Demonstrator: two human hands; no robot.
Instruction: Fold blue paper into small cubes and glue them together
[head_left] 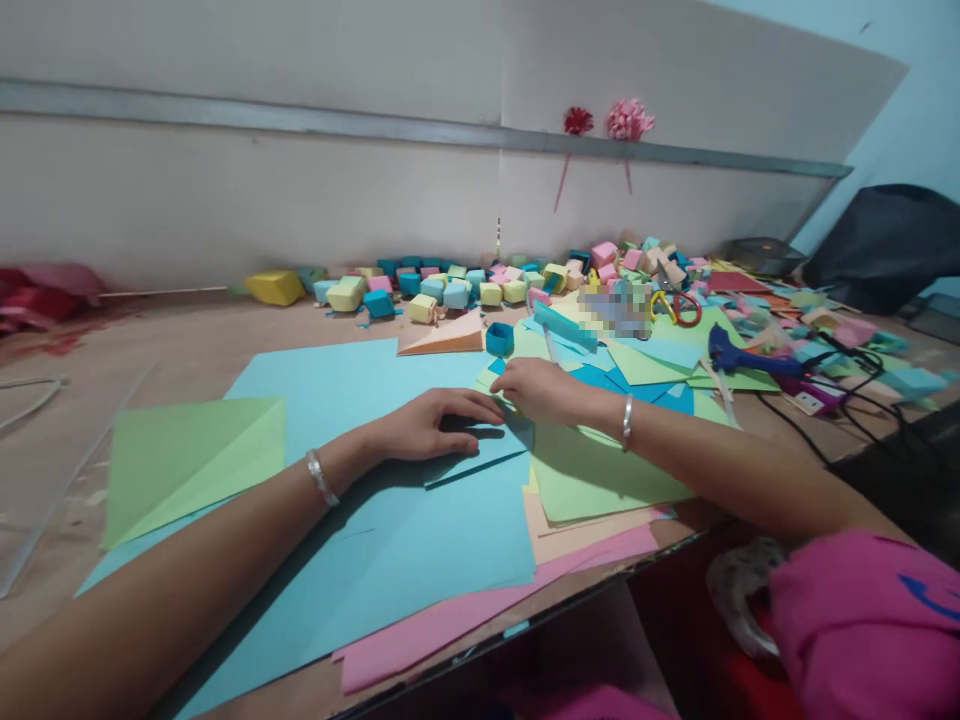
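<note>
My left hand (431, 425) lies flat, fingers stretched out, pressing on a folded light blue paper sheet (480, 450) that rests on a large light blue sheet (360, 540). My right hand (540, 388) is just to its right, fingers curled and pinching the top corner of that same folded sheet. Each wrist wears a silver bracelet. Under the blue sheets lies a stack of green (592, 475), peach and pink paper (450, 625).
A folded green sheet (187, 455) lies at the left. Many small coloured paper boxes (450, 285) line the back wall. Scissors (675, 305), a blue glue gun (739, 355) with black cables and paper scraps crowd the right. The table edge (600, 590) runs close in front.
</note>
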